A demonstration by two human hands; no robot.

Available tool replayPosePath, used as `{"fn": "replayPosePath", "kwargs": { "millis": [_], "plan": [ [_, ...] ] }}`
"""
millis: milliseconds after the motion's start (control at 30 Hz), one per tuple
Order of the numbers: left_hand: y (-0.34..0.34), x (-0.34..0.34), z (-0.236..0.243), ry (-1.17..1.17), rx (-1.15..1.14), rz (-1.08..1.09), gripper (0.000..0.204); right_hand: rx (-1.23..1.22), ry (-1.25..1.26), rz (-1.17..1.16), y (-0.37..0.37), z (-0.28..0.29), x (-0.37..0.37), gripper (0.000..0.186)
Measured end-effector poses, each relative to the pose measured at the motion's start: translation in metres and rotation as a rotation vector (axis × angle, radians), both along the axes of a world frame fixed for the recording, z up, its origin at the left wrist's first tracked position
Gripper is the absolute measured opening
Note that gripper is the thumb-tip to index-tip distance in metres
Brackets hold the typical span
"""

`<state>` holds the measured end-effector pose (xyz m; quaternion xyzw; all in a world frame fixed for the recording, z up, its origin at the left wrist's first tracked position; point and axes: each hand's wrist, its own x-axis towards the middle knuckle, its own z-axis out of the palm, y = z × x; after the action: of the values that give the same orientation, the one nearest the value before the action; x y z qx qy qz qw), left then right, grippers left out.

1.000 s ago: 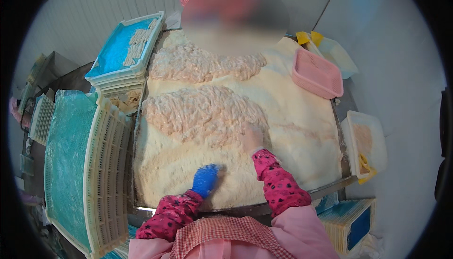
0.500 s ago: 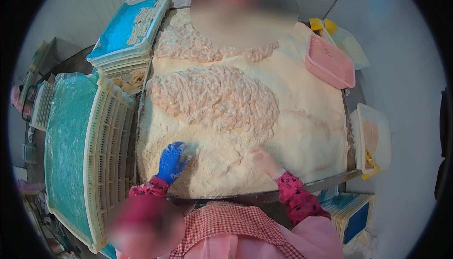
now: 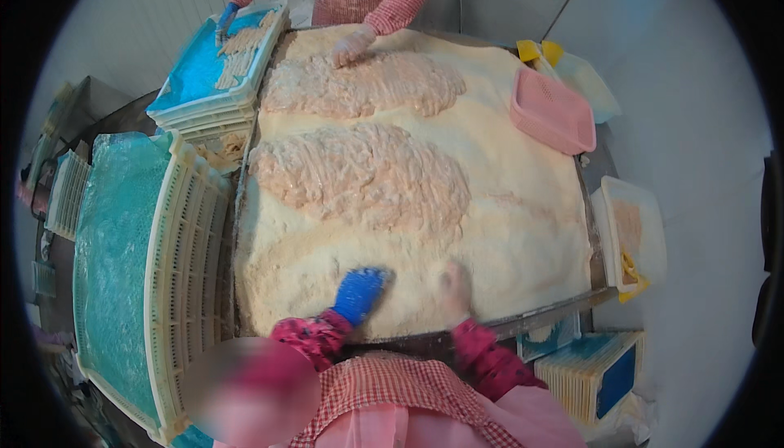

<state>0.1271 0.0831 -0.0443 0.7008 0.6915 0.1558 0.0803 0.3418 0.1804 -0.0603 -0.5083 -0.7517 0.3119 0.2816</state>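
Observation:
A wide table [image 3: 539, 327] is covered with pale breadcrumbs [image 3: 506, 227]. Two heaps of pinkish breaded strips lie on it, one in the middle [image 3: 359, 174], one at the far end [image 3: 359, 84]. My left hand [image 3: 359, 293], in a blue glove, rests flat on the crumbs near the front edge. My right hand [image 3: 454, 289], in a thin clear glove dusted with crumbs, presses into the crumbs beside it. Neither hand holds anything. Across the table a person in a checked apron has one hand [image 3: 351, 44] on the far heap and one blue-gloved hand [image 3: 224, 19] at a tray.
A white slatted crate lined with teal film [image 3: 122, 268] stands at my left. Stacked crates with strips [image 3: 216, 72] sit at the far left. A pink tub [image 3: 551, 113] lies at the far right, a white tub [image 3: 629, 231] on the right, more crates [image 3: 596, 370] below it.
My left hand slid right along the front edge of the crumbs; my right hand came back from the middle heap to the front. The view tilted up, showing the other person's arms.

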Motion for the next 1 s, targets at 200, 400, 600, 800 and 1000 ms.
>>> {"fn": "replayPosePath", "kwargs": {
  "millis": [200,400,600,800,1000],
  "plan": [
    [-0.002,0.026,0.001,-0.993,0.151,0.127,0.04,-0.072,0.293,0.109,-0.022,0.071,-0.074,0.041],
    [-0.016,0.026,0.04,-1.574,0.155,-0.042,0.069,0.297,0.193,0.452,-0.035,0.105,-0.115,0.048],
    [-0.032,-0.031,-0.031,-2.744,0.256,0.236,0.039,0.003,0.517,0.625,-0.015,0.11,-0.181,0.04],
    [-0.031,-0.149,0.148,-2.359,0.594,0.377,0.041,0.567,-0.203,0.753,0.145,0.073,-0.208,0.018],
    [-0.116,-0.327,0.237,-1.153,1.066,1.057,0.05,0.498,-0.25,1.031,0.136,0.096,-0.231,0.014]
  ]
}}
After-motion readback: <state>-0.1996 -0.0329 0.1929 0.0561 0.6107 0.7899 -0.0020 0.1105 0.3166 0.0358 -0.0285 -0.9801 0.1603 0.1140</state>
